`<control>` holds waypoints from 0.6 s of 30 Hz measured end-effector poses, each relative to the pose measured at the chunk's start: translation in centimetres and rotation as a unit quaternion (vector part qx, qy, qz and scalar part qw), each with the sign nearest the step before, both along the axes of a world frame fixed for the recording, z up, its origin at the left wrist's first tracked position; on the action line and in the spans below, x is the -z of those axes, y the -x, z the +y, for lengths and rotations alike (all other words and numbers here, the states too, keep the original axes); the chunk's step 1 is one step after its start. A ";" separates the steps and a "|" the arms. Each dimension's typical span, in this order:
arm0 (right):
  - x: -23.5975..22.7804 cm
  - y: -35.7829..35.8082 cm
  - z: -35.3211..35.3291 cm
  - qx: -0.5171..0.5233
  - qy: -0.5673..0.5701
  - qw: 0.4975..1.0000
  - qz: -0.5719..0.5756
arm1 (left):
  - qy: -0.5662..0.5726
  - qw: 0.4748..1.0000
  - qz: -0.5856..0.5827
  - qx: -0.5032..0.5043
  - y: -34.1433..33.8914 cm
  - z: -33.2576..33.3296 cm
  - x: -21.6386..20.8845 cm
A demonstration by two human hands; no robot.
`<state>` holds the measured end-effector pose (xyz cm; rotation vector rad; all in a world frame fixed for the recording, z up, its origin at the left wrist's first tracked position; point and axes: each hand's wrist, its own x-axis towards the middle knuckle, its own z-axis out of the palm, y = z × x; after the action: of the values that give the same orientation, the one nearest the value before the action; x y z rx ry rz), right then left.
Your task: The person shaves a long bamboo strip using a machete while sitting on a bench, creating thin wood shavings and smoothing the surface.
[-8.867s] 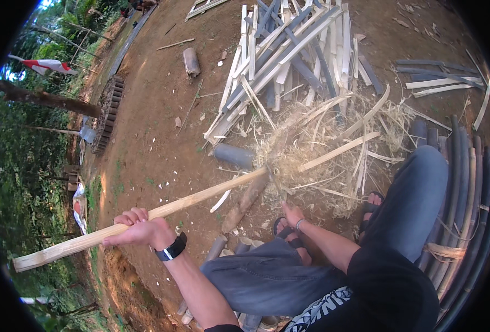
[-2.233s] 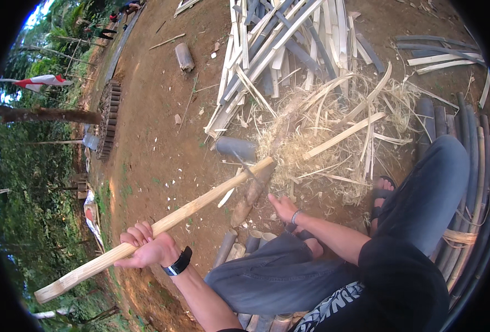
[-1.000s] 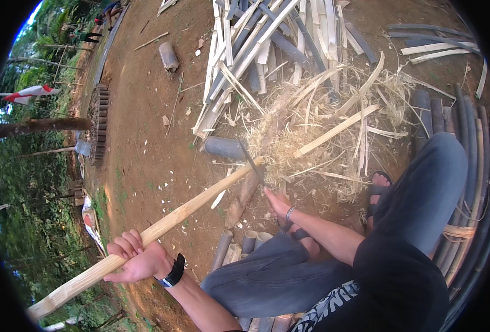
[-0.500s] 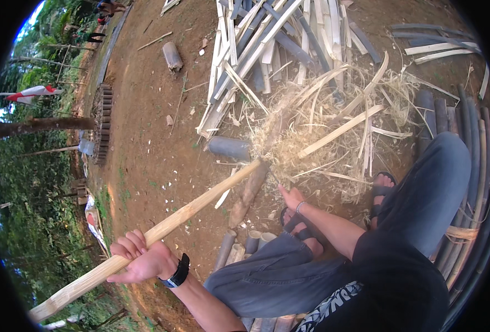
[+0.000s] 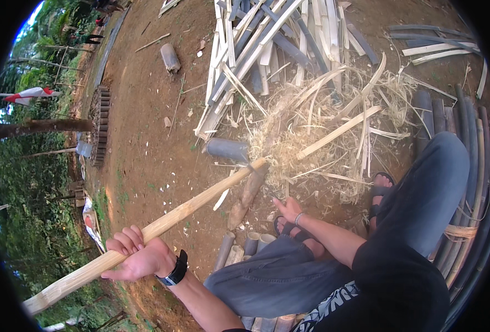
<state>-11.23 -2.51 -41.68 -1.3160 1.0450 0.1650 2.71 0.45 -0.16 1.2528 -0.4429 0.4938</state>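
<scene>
In my left hand (image 5: 137, 254) is a long pale pole (image 5: 189, 207), stripped of bark, with my fingers wrapped round it near its lower-left end. The pole's far end lies over a brown log (image 5: 245, 200) on the ground. My right hand (image 5: 288, 209) is closed round the handle of a knife, low beside that log. The dark, thin knife blade (image 5: 250, 167) reaches up to the pole and crosses it just short of its far end. My fingers hide most of the handle. Curly wood shavings (image 5: 281, 152) are heaped around the pole's far end.
Split bamboo strips (image 5: 256, 50) are piled beyond the shavings. A short dark bamboo piece (image 5: 225, 149) lies left of the log. Cut bamboo tubes (image 5: 231, 252) stand near my knee, and long bamboo poles (image 5: 469, 182) are bundled on the right. Another short bamboo piece (image 5: 170, 58) lies farther off.
My right hand has drawn back toward me, and the knife blade has shifted from the pole's far tip to a spot across it, slightly nearer my left hand. My left hand keeps its grip.
</scene>
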 end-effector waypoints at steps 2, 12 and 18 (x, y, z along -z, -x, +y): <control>1.0 0.4 -1.3 0.036 -0.145 0.987 0.062 | 0.009 1.000 -0.002 0.006 0.2 0.3 -0.1; 0.9 -0.6 0.4 0.057 -0.061 0.996 0.040 | 0.026 1.000 0.001 -0.014 0.4 0.7 0.2; -10.2 -1.2 1.6 -0.033 -0.090 0.983 -0.160 | 0.041 0.999 0.017 0.026 0.8 0.7 -0.1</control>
<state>-9.99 -0.96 -31.50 -1.1671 0.6983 0.0908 1.95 1.13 -0.01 1.1654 -0.4221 0.4415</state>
